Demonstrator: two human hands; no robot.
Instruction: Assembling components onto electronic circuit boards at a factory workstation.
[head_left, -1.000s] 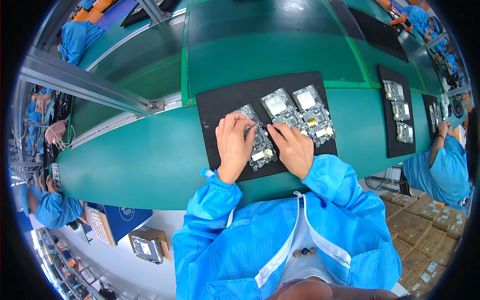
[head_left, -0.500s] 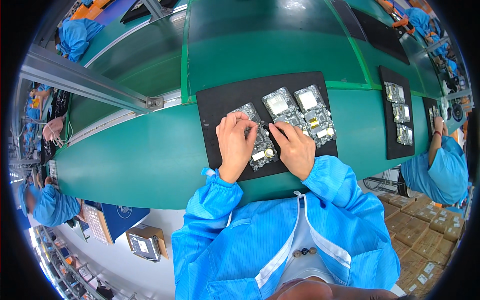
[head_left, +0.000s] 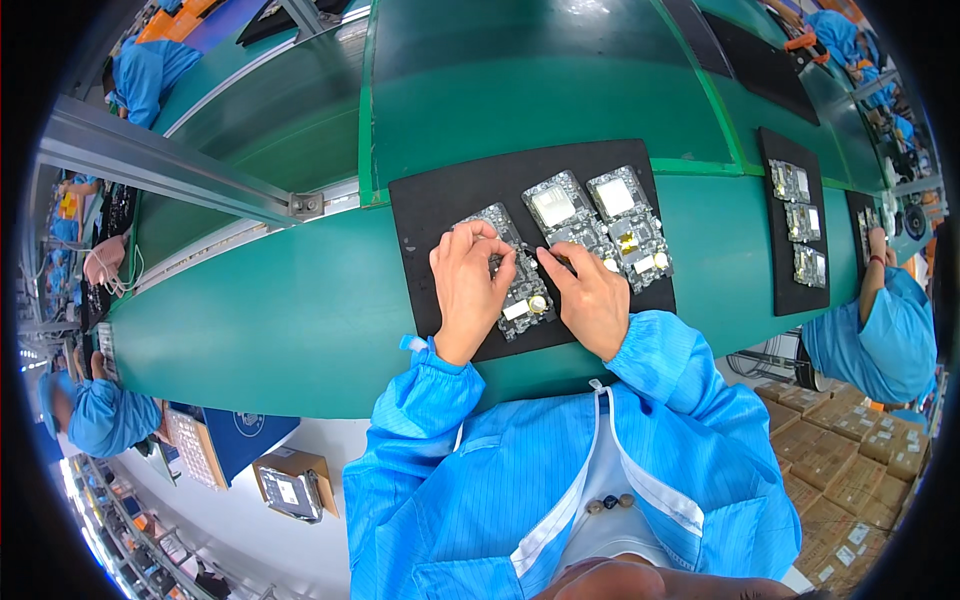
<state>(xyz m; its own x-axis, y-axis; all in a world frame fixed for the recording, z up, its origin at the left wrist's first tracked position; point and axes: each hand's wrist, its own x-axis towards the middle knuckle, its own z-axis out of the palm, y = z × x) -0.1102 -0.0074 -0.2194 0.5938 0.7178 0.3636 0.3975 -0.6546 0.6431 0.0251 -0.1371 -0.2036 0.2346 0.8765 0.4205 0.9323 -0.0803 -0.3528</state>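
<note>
A green-black circuit board [head_left: 520, 288] lies on a black foam mat [head_left: 430, 205] in front of me. Over its left side bends my left hand [head_left: 466, 285], thumb and forefinger pinched together near the board's upper right edge. Facing it from the right, my right hand [head_left: 592, 300] also pinches, its fingertips close to the same edge. Something small and dark shows between the fingertips, too tiny to name. Two further boards, a middle one [head_left: 555, 207] and a right one [head_left: 640, 240], rest on the mat, each bearing a pale square.
Green bench top [head_left: 260, 310] surrounds the mat. To the right, another black mat [head_left: 780, 280] carries several boards, beside a co-worker in a blue smock [head_left: 870, 340]. A metal beam [head_left: 180, 165] crosses the left side. Cardboard boxes [head_left: 840, 450] are stacked at lower right.
Both hands keep nearly the same pinched pose at the board's edge. The view has shifted very slightly; the boards lie as before.
</note>
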